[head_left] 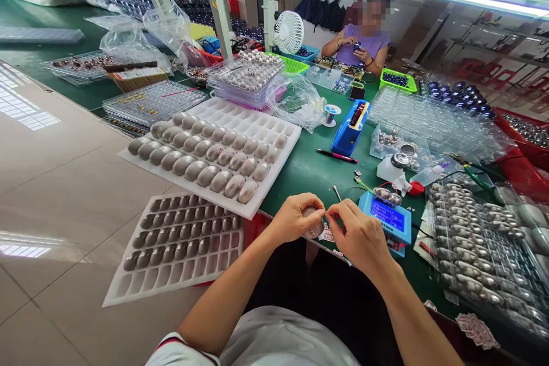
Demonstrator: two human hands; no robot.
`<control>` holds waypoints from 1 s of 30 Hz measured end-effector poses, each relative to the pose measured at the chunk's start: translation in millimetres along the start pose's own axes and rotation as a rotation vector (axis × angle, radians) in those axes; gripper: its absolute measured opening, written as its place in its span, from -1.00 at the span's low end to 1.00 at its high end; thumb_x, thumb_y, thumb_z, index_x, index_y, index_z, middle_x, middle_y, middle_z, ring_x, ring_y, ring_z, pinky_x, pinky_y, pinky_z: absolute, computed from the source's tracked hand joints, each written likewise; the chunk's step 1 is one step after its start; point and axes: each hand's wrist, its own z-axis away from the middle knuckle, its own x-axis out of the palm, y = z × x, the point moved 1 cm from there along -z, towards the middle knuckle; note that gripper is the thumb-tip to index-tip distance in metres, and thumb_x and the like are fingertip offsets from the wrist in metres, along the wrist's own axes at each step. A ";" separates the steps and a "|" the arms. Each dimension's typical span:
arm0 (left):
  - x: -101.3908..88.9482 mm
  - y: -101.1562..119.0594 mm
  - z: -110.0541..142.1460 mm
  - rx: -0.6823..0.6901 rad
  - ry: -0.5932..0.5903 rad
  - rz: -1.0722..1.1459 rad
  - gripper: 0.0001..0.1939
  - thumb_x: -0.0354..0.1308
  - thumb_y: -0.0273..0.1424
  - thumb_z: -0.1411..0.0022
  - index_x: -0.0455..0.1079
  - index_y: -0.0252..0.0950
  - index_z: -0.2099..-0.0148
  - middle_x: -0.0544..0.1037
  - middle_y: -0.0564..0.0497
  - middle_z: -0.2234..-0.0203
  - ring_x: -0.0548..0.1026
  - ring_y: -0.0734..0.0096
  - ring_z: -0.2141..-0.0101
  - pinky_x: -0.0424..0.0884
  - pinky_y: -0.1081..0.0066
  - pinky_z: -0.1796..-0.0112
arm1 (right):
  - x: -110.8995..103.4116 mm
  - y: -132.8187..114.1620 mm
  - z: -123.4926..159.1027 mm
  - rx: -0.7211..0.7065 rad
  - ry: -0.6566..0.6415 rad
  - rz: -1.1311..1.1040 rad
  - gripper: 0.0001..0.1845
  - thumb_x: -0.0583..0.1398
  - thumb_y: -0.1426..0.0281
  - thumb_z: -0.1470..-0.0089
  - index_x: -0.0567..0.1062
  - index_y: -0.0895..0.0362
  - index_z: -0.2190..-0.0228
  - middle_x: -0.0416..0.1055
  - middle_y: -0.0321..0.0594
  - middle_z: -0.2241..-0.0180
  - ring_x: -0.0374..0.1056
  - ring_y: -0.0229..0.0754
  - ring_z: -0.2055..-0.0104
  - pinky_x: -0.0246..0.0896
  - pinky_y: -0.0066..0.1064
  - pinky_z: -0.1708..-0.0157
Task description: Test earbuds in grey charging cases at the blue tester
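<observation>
My left hand (pixel 295 218) is closed around a smooth grey oval shell (pixel 316 229) at the table's front edge. The thumb and index finger of my right hand (pixel 359 235) pinch together right beside the left fingertips; whatever lies between them is too small to make out. Small white labels with red print (pixel 327 234) lie just below the hands. A cotton swab (pixel 337 193) rests on the green table behind them. Close to the right hand stands a light-blue meter (pixel 388 218) with a lit screen, and silver oval parts sit on top of it.
Rows of grey ovals fill much of a white tray (pixel 274 180) at left; a second tray (pixel 122 281) sits lower. Clear trays of silver parts (pixel 476 251) crowd the right. A pen (pixel 337 156) and blue dispenser (pixel 350 127) lie ahead. A co-worker (pixel 364 40) sits opposite.
</observation>
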 end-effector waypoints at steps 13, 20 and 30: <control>-0.7 -3.9 -1.7 -0.033 0.040 -0.028 -0.68 -0.13 -0.33 -0.40 0.41 -0.30 0.27 0.49 0.03 0.40 0.42 0.43 0.38 0.26 0.48 0.36 | -9.4 -6.8 -1.3 0.339 -0.228 -0.578 -0.88 0.13 0.37 -0.23 0.43 0.08 0.36 0.38 -0.38 0.47 0.22 -0.29 0.52 0.07 -0.44 0.50; 1.5 0.3 0.3 0.002 0.087 -0.071 -0.72 -0.12 -0.36 -0.40 0.39 -0.29 0.24 0.52 0.01 0.35 0.46 0.40 0.33 0.30 0.45 0.30 | -2.0 -10.6 -3.4 0.403 -0.259 -0.526 -0.87 0.13 0.33 -0.21 0.44 0.08 0.35 0.44 -0.34 0.47 0.29 -0.24 0.50 0.12 -0.42 0.47; 3.2 -4.9 3.5 -0.046 0.132 -0.082 -0.78 -0.07 -0.30 -0.40 0.29 -0.29 0.04 0.50 -0.03 0.25 0.47 0.38 0.31 0.34 0.42 0.29 | 4.3 -9.3 -2.7 0.468 -0.091 -0.341 -0.88 0.18 0.31 -0.12 0.38 0.09 0.40 0.41 -0.33 0.48 0.29 -0.24 0.56 0.09 -0.43 0.56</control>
